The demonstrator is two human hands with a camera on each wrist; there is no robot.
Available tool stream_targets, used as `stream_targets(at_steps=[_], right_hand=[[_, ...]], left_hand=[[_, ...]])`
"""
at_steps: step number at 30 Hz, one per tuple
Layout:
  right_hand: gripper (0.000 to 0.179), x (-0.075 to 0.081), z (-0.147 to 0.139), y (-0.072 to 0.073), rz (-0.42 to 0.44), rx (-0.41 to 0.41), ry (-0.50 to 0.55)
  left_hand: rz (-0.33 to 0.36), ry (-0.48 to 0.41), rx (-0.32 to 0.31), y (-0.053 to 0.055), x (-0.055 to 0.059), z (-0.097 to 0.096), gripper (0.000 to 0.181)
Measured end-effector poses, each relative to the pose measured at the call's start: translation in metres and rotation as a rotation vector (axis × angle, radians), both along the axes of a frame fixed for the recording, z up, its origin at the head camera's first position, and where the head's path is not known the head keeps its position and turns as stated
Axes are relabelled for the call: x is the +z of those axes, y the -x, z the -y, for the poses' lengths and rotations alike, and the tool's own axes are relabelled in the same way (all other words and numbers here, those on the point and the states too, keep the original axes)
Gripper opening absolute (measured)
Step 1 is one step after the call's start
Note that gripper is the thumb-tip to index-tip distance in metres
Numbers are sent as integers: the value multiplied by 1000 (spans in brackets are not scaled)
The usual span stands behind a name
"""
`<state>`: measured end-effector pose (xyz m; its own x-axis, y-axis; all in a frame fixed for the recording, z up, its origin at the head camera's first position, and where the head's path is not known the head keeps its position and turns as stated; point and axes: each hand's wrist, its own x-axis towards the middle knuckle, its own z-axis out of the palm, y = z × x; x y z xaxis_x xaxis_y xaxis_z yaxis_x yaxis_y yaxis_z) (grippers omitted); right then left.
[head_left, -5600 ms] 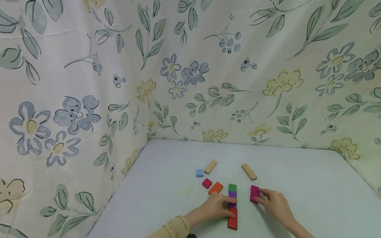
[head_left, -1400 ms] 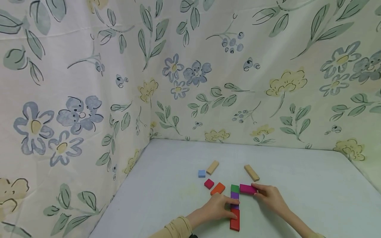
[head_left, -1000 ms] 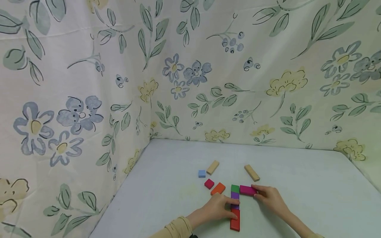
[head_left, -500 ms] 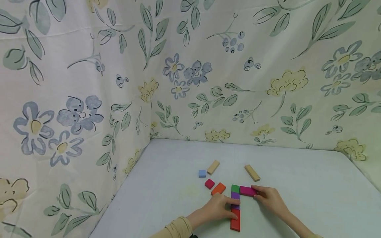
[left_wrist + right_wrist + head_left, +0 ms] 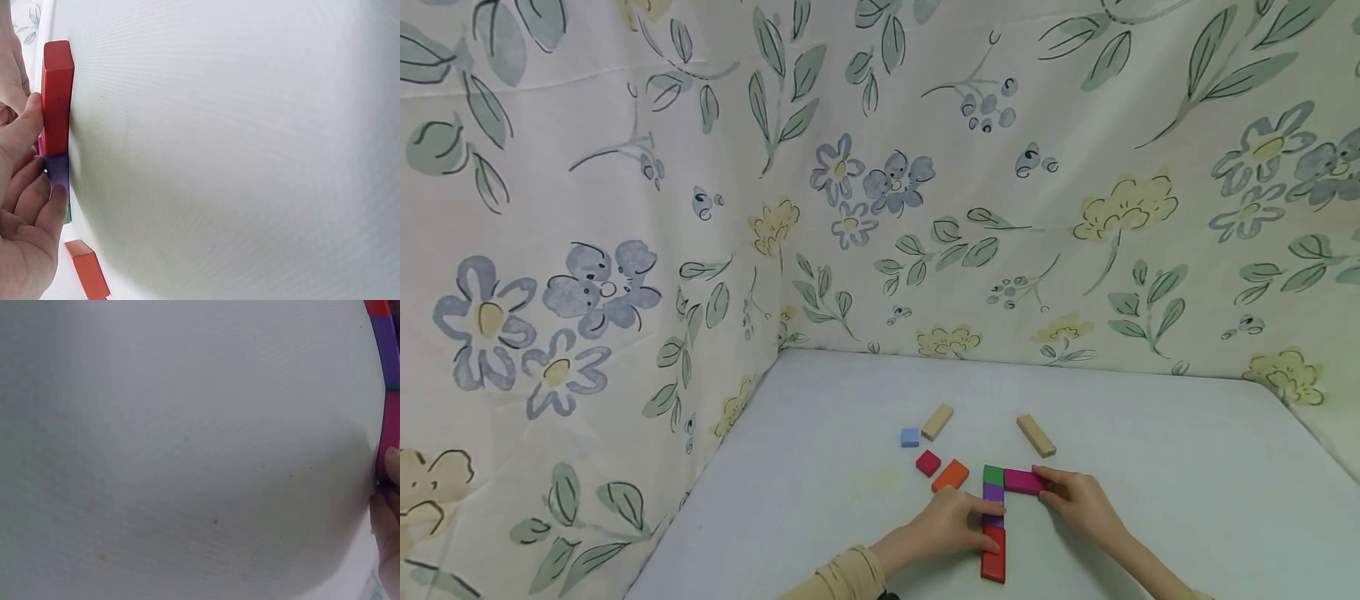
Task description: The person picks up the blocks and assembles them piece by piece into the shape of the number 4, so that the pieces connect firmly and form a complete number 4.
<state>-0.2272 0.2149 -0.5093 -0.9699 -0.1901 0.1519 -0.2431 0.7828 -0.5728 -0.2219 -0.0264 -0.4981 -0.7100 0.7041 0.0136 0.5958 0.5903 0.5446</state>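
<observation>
A straight row of wooden blocks runs toward me in the head view: a green block (image 5: 993,476) at the far end, purple (image 5: 993,493) in the middle, a longer red block (image 5: 993,567) nearest. My left hand (image 5: 940,521) lies across the row, thumb on the red block and straight fingers over the purple part. In the left wrist view a fingertip touches the purple block's side (image 5: 57,165). At the far right of the row, a magenta block (image 5: 1021,481) lies crosswise with its left end against the green one. My right hand (image 5: 1082,500) pinches its right end.
Left of the row lie an orange block (image 5: 951,475), a crimson cube (image 5: 928,463), a light blue block (image 5: 910,437) and a plain wooden block (image 5: 937,422). Another plain block (image 5: 1036,436) lies beyond the magenta one. Floral cloth (image 5: 970,292) hangs behind the white table (image 5: 820,467).
Since the earliest frame my right hand has turned the magenta block crosswise and brought it left against the green block. My left hand has stayed on the row. The last second shows hardly any movement.
</observation>
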Motion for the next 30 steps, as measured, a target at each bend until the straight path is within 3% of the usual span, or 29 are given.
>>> stream_targets(at_steps=[30], right_hand=[[38,-1,0,-1,21,-18,21]], left_hand=[[-3,-2,3,-1,1,0,46]])
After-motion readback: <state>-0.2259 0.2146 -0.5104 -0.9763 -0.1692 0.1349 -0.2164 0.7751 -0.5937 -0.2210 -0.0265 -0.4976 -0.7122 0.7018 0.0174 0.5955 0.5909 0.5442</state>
